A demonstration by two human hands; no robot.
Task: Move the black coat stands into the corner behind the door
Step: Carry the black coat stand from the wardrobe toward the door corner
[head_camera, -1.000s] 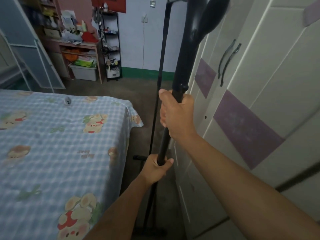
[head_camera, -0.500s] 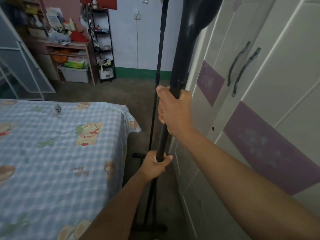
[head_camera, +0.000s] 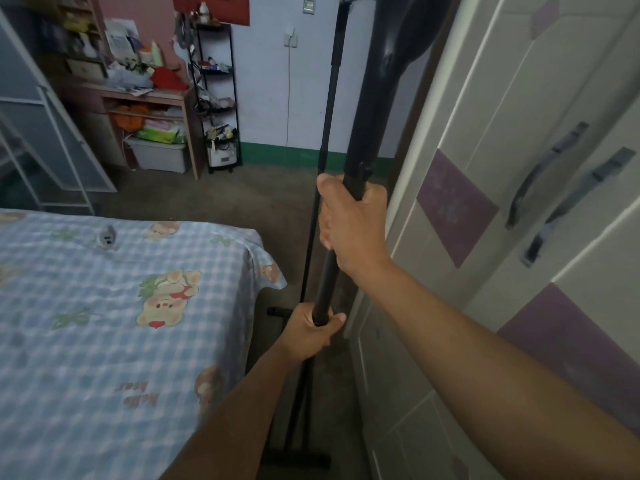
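Note:
A black coat stand (head_camera: 363, 126) rises upright in the narrow gap between the bed and the wardrobe, its thick pole running out of the top of the view. My right hand (head_camera: 353, 226) grips the pole high up. Lower down, my left hand (head_camera: 311, 329) is closed around the same pole. A second, thinner black pole (head_camera: 327, 109) stands just left of and behind it. A black foot bar (head_camera: 298, 459) lies on the floor below; which pole it belongs to I cannot tell. The door and the corner are out of view.
A bed (head_camera: 104, 323) with a blue checked sheet fills the left. A white wardrobe (head_camera: 519, 202) with purple panels lines the right. At the far wall stand a cluttered desk (head_camera: 145, 98), a black wire shelf (head_camera: 216, 98) and a white frame (head_camera: 59, 143).
The view has shifted slightly forward and to the left along the gap. Both hands keep the same grips on the pole.

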